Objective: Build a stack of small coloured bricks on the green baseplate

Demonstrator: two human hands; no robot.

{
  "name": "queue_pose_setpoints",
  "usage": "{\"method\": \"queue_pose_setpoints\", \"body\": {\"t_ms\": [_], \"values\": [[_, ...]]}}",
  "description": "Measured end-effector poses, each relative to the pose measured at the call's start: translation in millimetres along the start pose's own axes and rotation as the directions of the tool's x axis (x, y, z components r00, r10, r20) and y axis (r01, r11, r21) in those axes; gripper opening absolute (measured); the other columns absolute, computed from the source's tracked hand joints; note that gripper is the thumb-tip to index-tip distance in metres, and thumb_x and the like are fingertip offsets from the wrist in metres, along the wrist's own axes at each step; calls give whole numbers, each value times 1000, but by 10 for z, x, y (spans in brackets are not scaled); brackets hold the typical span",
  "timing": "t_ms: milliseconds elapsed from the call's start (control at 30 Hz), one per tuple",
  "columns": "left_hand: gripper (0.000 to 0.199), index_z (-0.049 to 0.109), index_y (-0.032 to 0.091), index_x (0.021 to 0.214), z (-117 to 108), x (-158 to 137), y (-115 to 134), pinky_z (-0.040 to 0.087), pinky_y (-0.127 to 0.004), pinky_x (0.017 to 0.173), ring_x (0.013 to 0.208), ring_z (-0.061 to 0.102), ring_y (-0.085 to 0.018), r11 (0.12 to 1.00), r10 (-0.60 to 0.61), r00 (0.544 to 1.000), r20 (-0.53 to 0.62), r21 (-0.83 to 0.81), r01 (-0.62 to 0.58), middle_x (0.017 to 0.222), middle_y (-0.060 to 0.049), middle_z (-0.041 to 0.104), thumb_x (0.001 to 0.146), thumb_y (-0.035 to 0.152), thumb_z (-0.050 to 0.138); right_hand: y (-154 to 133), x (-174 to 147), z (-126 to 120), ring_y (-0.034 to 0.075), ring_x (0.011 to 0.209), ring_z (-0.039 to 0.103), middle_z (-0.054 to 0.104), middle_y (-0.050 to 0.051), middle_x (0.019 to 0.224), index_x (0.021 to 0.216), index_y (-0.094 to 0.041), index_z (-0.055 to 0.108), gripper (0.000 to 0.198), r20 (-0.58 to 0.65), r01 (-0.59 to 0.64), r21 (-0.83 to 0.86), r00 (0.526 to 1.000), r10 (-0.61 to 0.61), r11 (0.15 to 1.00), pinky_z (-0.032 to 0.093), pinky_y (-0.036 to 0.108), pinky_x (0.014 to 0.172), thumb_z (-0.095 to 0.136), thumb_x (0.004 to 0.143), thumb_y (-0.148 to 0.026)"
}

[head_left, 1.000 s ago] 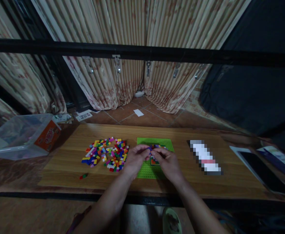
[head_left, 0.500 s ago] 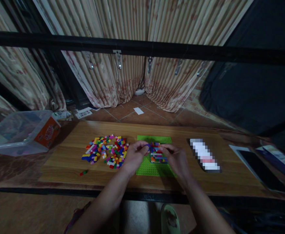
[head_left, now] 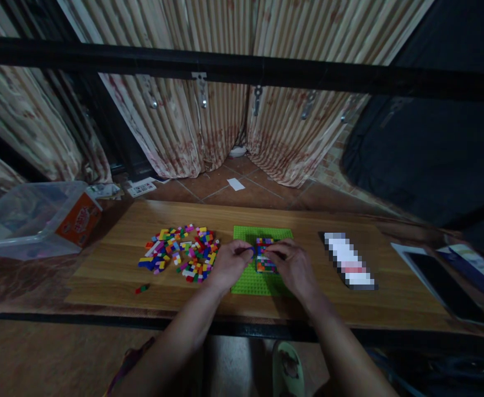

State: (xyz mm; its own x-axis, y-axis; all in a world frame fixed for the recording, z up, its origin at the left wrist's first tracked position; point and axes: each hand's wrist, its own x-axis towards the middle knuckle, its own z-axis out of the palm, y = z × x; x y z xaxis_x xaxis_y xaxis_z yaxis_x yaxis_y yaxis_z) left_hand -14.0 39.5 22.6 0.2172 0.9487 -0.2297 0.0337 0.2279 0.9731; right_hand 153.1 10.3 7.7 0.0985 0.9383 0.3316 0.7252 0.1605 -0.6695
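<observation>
A green studded baseplate (head_left: 242, 286) lies on the wooden table, bearing a block of stacked multicoloured toy bricks (head_left: 265, 266). My left hand (head_left: 231, 264) is at the plate's left side, thumb and forefinger pinched on a small blue-purple brick (head_left: 252, 251) beside the stack. From the right, my right hand (head_left: 295, 267) reaches over the stack and covers part of it. Its thumb and forefinger are closed together at the stack's top; whatever lies between them is too small to make out.
Loose bricks (head_left: 200, 251) are heaped left of the plate, with a red-and-green piece (head_left: 141, 289) nearer the front edge. A phone-like object with a blurred screen (head_left: 348, 262) lies right of the plate. A clear plastic bin (head_left: 31, 215) stands at the far left, a dark tablet-like slab (head_left: 448, 286) far right.
My right hand has shifted left, its fingertips now further over the brick stack. My left hand stays by the stack's left side with its pinch. The whole view has tilted slightly.
</observation>
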Motion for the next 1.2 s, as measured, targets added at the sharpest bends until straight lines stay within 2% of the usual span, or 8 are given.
{"method": "queue_pose_setpoints", "body": {"t_ms": [300,600,867,1200], "values": [[6,65,14,72,-6,16,-25,39,-21,56,57,52,-10,998,58,998,7,7,-58,60,1,59,69,19,61,10,17,49,19,76,60,64,3,77,72,-23,70,17,-39,-23,-45,999,22,999,45,32,71,60,80,-35],[7,65,14,74,-7,-9,23,42,-23,58,62,57,-12,997,37,999,5,73,-37,65,0,62,69,18,60,-44,-22,22,19,79,60,64,5,83,79,-21,71,18,-29,16,-98,999,-19,995,45,31,74,56,84,-31],[7,64,14,73,-13,1,27,41,-23,57,61,57,-12,997,32,999,8,76,-32,65,0,62,70,16,60,-36,-4,28,18,75,59,62,4,80,77,-19,68,16,-52,-25,-73,998,22,997,45,30,70,55,81,-26],[9,66,14,75,-14,26,-35,40,-23,57,60,55,-12,994,68,998,11,88,-69,63,0,62,70,18,60,-70,-6,79,18,75,57,60,4,80,75,-21,65,16,-23,28,-106,999,-30,994,43,30,69,53,84,-25]]}}
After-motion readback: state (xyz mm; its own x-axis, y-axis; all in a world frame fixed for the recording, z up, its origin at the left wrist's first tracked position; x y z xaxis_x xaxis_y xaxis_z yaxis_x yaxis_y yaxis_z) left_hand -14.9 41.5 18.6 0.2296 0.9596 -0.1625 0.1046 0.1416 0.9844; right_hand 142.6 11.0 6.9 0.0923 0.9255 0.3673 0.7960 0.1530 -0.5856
